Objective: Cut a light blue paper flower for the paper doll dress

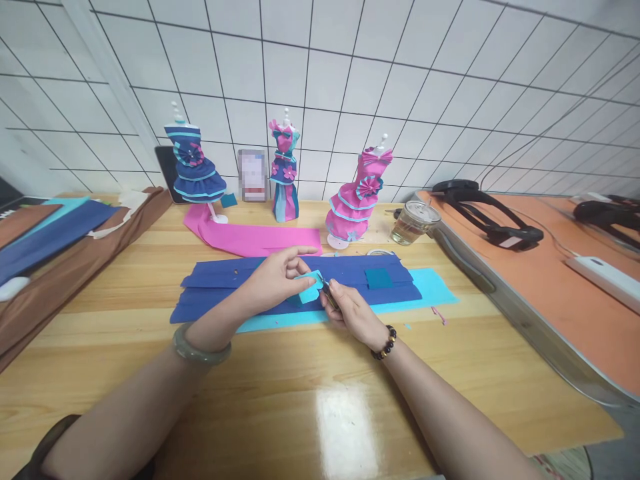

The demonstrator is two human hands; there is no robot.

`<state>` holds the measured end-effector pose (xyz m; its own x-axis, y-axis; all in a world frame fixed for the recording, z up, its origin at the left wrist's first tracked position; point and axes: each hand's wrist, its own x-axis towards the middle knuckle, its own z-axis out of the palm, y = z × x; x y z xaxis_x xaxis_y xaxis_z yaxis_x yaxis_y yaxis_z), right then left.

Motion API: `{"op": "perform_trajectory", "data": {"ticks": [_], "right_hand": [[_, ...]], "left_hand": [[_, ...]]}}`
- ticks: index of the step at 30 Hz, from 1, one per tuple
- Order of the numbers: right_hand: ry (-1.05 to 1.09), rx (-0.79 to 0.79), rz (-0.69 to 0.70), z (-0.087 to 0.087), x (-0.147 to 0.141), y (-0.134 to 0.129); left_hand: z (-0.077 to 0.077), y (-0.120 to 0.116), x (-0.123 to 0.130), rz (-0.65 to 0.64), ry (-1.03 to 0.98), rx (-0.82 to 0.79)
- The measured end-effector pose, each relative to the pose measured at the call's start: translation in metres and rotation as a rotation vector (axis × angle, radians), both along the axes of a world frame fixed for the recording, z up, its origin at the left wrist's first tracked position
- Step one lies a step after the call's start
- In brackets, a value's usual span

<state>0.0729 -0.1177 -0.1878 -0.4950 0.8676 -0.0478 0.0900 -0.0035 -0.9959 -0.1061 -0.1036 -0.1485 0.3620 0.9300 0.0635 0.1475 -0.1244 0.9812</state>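
Note:
Between the fingers of my left hand (277, 280) is a small light-blue paper piece (309, 291) with a curved cut edge. My right hand (354, 312) grips a small pair of scissors (330, 292), whose blades meet the paper's right edge. Both hands are above a strip of dark-blue crepe paper (210, 275), which lies partly over light-blue crepe paper (436, 287). A teal paper square (379, 279) rests on the dark-blue strip, right of my right hand.
Behind stand three miniature mannequins in paper dresses: a blue one (195, 163), a mixed one (285, 170) and a pink one (357, 193). Pink crepe paper (250, 237) lies before them. A glass cup (414, 222) is at right. Folded paper (65, 233) lies left; a black headset (490, 213) sits right.

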Motion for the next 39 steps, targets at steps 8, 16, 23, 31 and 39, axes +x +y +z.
{"op": "perform_trajectory", "data": {"ticks": [8, 16, 23, 31, 39], "right_hand": [[-0.089, 0.013, 0.100, 0.002, 0.001, 0.002], [-0.062, 0.192, -0.241, 0.001, -0.001, 0.003], [-0.108, 0.225, -0.171, 0.000, -0.002, 0.002], [0.016, 0.156, -0.395, -0.009, -0.004, 0.006], [0.029, 0.156, -0.375, -0.009, -0.005, 0.006]], "left_hand": [[0.006, 0.005, -0.012, 0.141, -0.033, 0.012], [0.000, 0.004, -0.009, -0.008, 0.018, -0.064], [-0.008, 0.000, 0.003, -0.100, 0.053, -0.110], [-0.018, -0.002, 0.011, -0.055, -0.140, -0.323], [-0.024, -0.001, 0.015, 0.036, -0.238, -0.403]]}}
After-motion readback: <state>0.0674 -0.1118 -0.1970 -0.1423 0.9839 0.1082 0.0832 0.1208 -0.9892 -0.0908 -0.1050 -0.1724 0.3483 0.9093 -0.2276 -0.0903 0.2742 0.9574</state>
